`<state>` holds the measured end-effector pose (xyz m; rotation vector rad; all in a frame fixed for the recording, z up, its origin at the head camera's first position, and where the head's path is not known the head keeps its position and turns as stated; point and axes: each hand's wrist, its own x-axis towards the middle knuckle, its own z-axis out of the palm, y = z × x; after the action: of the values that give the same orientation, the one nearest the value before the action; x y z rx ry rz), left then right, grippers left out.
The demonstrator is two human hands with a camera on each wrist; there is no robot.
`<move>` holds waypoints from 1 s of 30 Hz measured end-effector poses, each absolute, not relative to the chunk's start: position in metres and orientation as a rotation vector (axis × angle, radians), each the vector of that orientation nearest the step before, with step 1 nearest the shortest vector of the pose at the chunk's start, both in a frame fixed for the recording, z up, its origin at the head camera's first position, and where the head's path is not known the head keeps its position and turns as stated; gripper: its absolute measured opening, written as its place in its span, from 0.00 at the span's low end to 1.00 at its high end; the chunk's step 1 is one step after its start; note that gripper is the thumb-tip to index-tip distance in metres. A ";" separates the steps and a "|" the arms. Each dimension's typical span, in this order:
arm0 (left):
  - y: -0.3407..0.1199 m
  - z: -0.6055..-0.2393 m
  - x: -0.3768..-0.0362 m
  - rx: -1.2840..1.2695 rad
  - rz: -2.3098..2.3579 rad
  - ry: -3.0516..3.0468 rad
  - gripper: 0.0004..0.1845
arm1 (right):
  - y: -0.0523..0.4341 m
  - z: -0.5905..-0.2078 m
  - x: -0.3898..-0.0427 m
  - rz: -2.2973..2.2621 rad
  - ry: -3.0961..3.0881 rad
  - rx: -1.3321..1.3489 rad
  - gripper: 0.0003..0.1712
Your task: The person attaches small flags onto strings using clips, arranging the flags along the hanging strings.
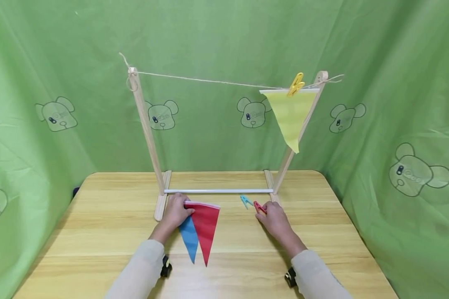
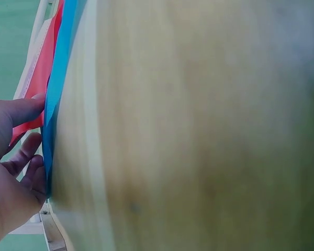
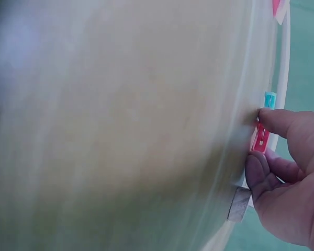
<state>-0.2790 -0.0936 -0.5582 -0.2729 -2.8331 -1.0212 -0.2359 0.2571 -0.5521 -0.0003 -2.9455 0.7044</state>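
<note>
- Pale sleeves (image 1: 136,272) nearest the head camera, black wrist units (image 1: 166,266) by the cuffs. What do we have in our left hand (image 1: 176,209)?

- We pinch the red flag (image 1: 206,228) near one corner of its white-edged top, thumb over it. The blue flag (image 1: 188,240) sits partly under the red one, top end hidden; can't tell if our fingers catch it too. Both tips point back toward us.

- And our right hand (image 1: 277,220)?

- Thumb and fingers pinching the red clip (image 1: 260,207). The light blue clip (image 1: 245,202) is on the worktop (image 1: 243,257), just left of that, between our hands.

- Beyond the hands?

- One wooden post (image 1: 146,120) rises past our left, another post (image 1: 284,168) past our right, a white rod (image 1: 218,191) joining them low down. Some string (image 1: 205,79) runs between their tops, well above both hands. The yellow flag (image 1: 292,114) hangs from it above our right, under the yellow clip (image 1: 296,85).

- Backdrop?

- Green curtain (image 1: 209,33), printed with bear faces.
</note>
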 end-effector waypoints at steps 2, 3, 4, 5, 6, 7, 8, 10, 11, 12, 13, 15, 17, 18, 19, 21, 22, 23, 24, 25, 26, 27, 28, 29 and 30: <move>-0.094 -0.558 -0.279 -0.274 -1.020 -2.831 0.11 | 0.258 -0.552 -0.236 0.735 -2.951 -0.014 0.19; -0.094 -0.558 -0.279 -0.277 -1.018 -2.829 0.11 | 0.258 -0.552 -0.236 0.748 -2.954 -0.019 0.19; -0.094 -0.558 -0.279 -0.280 -1.014 -2.828 0.11 | 0.258 -0.551 -0.236 0.759 -2.957 -0.024 0.19; -0.094 -0.559 -0.279 -0.284 -1.010 -2.826 0.11 | 0.259 -0.551 -0.235 0.766 -2.959 -0.026 0.19; -0.094 -0.559 -0.280 -0.288 -1.006 -2.824 0.11 | 0.259 -0.551 -0.235 0.775 -2.959 -0.028 0.19; -0.094 -0.560 -0.280 -0.289 -1.008 -2.822 0.12 | 0.259 -0.551 -0.235 0.779 -2.960 -0.032 0.19; -0.094 -0.560 -0.280 -0.287 -1.009 -2.821 0.12 | 0.259 -0.551 -0.235 0.780 -2.958 -0.029 0.19; -0.094 -0.560 -0.281 -0.290 -1.011 -2.817 0.12 | 0.260 -0.551 -0.236 0.778 -2.952 -0.019 0.19; -0.094 -0.560 -0.281 -0.288 -1.018 -2.817 0.12 | 0.260 -0.551 -0.236 0.777 -2.950 -0.013 0.19; -0.094 -0.560 -0.281 -0.287 -1.025 -2.814 0.12 | 0.260 -0.550 -0.236 0.779 -2.947 -0.006 0.18; -0.094 -0.560 -0.281 -0.287 -1.031 -2.812 0.11 | 0.259 -0.550 -0.236 0.782 -2.945 -0.001 0.18; -0.094 -0.561 -0.281 -0.287 -1.036 -2.810 0.11 | 0.259 -0.549 -0.235 0.787 -2.941 0.006 0.18; -0.095 -0.561 -0.280 -0.283 -1.048 -2.808 0.10 | 0.259 -0.549 -0.235 0.793 -2.938 0.011 0.17; -0.095 -0.561 -0.280 -0.283 -1.049 -2.808 0.10 | 0.259 -0.548 -0.235 0.793 -2.937 0.013 0.16; -0.095 -0.560 -0.280 -0.283 -1.051 -2.807 0.09 | 0.258 -0.548 -0.235 0.792 -2.935 0.014 0.16; -0.095 -0.560 -0.279 -0.284 -1.061 -2.805 0.08 | 0.258 -0.547 -0.235 0.789 -2.935 0.017 0.15; -0.095 -0.559 -0.279 -0.285 -1.070 -2.804 0.08 | 0.258 -0.547 -0.234 0.787 -2.936 0.017 0.15; -0.095 -0.559 -0.279 -0.289 -1.075 -2.801 0.08 | 0.258 -0.547 -0.234 0.789 -2.937 0.015 0.15; -0.095 -0.558 -0.280 -0.295 -1.079 -2.799 0.08 | 0.258 -0.547 -0.234 0.791 -2.940 0.010 0.15; -0.095 -0.558 -0.280 -0.303 -1.076 -2.794 0.08 | 0.258 -0.547 -0.234 0.795 -2.943 0.003 0.15; -0.096 -0.558 -0.280 -0.310 -1.073 -2.790 0.08 | 0.258 -0.546 -0.233 0.798 -2.946 -0.005 0.15; -0.096 -0.558 -0.280 -0.318 -1.072 -2.783 0.08 | 0.258 -0.546 -0.233 0.805 -2.948 -0.011 0.15; -0.096 -0.557 -0.280 -0.328 -1.072 -2.774 0.08 | 0.258 -0.545 -0.233 0.814 -2.950 -0.017 0.15; -0.096 -0.557 -0.280 -0.336 -1.076 -2.768 0.08 | 0.258 -0.545 -0.232 0.822 -2.952 -0.026 0.15; -0.096 -0.557 -0.280 -0.345 -1.080 -2.759 0.08 | 0.258 -0.544 -0.232 0.829 -2.952 -0.031 0.15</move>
<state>-0.2802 -0.0964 -0.5570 -0.3449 -2.7593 -1.0798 -0.2322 0.2579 -0.5445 -0.0314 -2.9519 0.8286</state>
